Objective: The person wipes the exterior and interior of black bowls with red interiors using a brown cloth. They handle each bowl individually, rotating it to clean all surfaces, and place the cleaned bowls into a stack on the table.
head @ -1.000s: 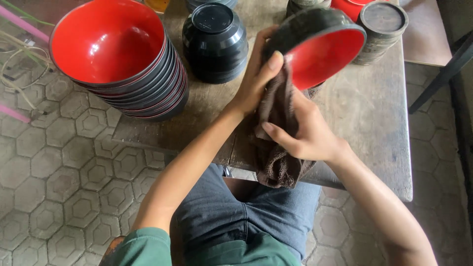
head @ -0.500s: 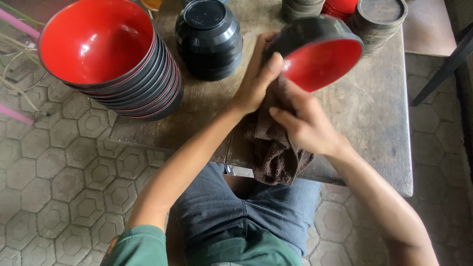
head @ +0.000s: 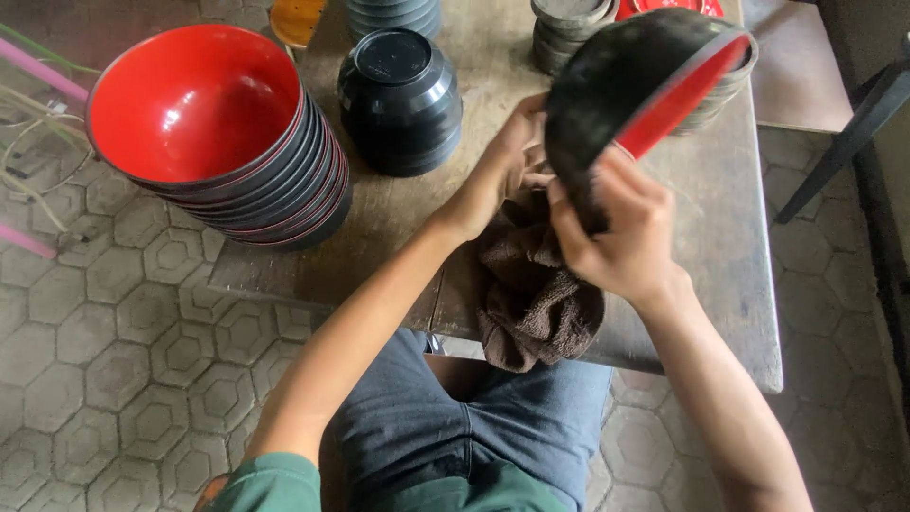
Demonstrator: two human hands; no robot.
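Nearest the camera, a green sleeve edge and a lap in blue-grey denim, seated at the near edge of a worn wooden table [head: 720, 237] with a rough, stained top, set on a floor of grey hexagonal tiles [head: 104, 351]. Over that edge hangs 1 brown cloth [head: 536, 299], thick terry, crumpled into soft folds, its upper part bunched up between the 2 hands. The right hand [head: 621, 237] is closed around the cloth, fingers curled, pressing it against the matte black outer wall of 1 bowl [head: 630, 81]. The left hand [head: 507, 161] is partly curled, fingers on the bowl's lower left side beside the cloth; how firmly it grips cannot be told. The bowl is round and deep, smooth plastic-like, black outside and glossy red inside, held tilted on its side above the table's middle with the red rim facing right. Left of it, at the table's left corner, 1 upright stack of like bowls [head: 223, 133], red interior uppermost, black ribbed walls nested below. Behind the hands, 1 stack of inverted black bowls [head: 398, 100], flat circular foot on top. Farthest, along the back edge, grey stacked pieces, partly cropped.
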